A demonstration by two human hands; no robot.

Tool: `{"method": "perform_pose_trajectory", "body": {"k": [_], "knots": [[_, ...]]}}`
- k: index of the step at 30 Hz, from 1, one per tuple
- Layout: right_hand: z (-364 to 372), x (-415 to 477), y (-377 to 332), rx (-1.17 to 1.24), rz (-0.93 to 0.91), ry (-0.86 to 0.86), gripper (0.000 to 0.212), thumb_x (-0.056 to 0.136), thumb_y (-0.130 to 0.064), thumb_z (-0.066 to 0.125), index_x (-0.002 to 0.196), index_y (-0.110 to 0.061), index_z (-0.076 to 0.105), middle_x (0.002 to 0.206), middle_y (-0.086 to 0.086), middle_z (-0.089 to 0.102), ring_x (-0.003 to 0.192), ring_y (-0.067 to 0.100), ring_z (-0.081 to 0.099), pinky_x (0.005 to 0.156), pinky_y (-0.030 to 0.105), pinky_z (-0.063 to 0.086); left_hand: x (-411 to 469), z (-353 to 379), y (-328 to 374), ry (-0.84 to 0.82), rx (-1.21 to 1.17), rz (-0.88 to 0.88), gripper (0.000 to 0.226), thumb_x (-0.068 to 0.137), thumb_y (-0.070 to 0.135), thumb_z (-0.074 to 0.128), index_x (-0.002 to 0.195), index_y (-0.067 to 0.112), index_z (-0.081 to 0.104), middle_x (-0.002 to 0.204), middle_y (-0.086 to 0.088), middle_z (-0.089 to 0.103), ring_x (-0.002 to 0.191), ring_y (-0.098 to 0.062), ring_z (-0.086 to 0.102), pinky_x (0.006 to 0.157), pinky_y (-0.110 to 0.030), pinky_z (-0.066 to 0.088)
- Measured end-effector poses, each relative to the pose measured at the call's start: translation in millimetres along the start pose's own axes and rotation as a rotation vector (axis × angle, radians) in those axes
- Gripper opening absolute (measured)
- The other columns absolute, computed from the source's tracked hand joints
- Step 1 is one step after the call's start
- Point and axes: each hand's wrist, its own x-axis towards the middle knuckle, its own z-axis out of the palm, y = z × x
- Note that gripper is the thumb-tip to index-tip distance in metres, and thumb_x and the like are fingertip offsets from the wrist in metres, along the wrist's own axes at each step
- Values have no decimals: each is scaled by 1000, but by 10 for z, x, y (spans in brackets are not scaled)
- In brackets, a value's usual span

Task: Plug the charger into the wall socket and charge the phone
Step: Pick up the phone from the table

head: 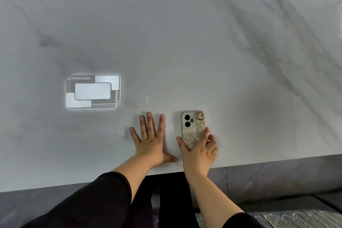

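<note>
A phone (192, 126) in a beige patterned case with a gold ring lies face down on the white marble table (185, 52), near its front edge. My right hand (199, 150) grips the phone's lower end, thumb on its left side and fingers over its right side. My left hand (149, 139) lies flat on the table just left of the phone, fingers spread, holding nothing. No charger, cable or wall socket is in view.
A bright reflection of overlapping rectangles (92, 91) shows on the table at the left. The table's front edge (259, 161) runs just below my hands. Below it are dark grey floor and a striped rug (296, 218).
</note>
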Motion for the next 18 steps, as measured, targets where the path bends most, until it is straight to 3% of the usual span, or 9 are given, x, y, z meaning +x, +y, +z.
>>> {"method": "perform_pose_trajectory", "body": {"k": [5, 8, 12, 15, 18], "knots": [[-25, 57, -34, 55, -21, 18, 97, 65, -55, 72, 143, -17, 29, 136, 17, 38, 123, 36, 33, 107, 48, 29, 4, -36, 16, -11, 0, -14, 155, 25, 86, 58, 127, 39, -49, 128, -2, -65, 117, -24, -61, 80, -55, -48], [-164, 129, -42, 94, -33, -58, 94, 58, -51, 72, 137, -16, 34, 128, 14, 42, 118, 34, 40, 102, 42, 36, -17, -120, 44, -59, 9, -16, 157, 24, 84, 62, 119, 40, -55, 121, -2, -69, 112, -24, -64, 81, -56, -45], [-450, 175, 30, 274, 27, -232, 80, 62, -41, 74, 127, -14, 38, 112, 1, 32, 103, 25, 49, 84, 28, 37, -137, -322, 30, -123, 70, 20, 148, 46, 69, 73, 120, 43, -53, 129, -6, -64, 125, -29, -54, 107, -62, -19], [-694, 73, 151, 489, 228, -326, 50, 71, -36, 75, 105, -13, 47, 105, 4, 43, 80, 13, 51, 76, 29, 40, -289, -517, 34, -68, 60, 85, 123, 64, 56, 71, 145, 41, -20, 157, -6, -28, 147, -30, -17, 116, -56, 5], [-982, -115, 410, 808, 502, -453, 46, 73, -40, 74, 97, -6, 55, 83, 10, 58, 64, 21, 55, 59, 34, 45, -472, -647, 136, -59, 45, 149, 105, 71, 55, 65, 150, 31, 1, 156, -3, 23, 140, -28, 29, 108, -46, 33]]}}
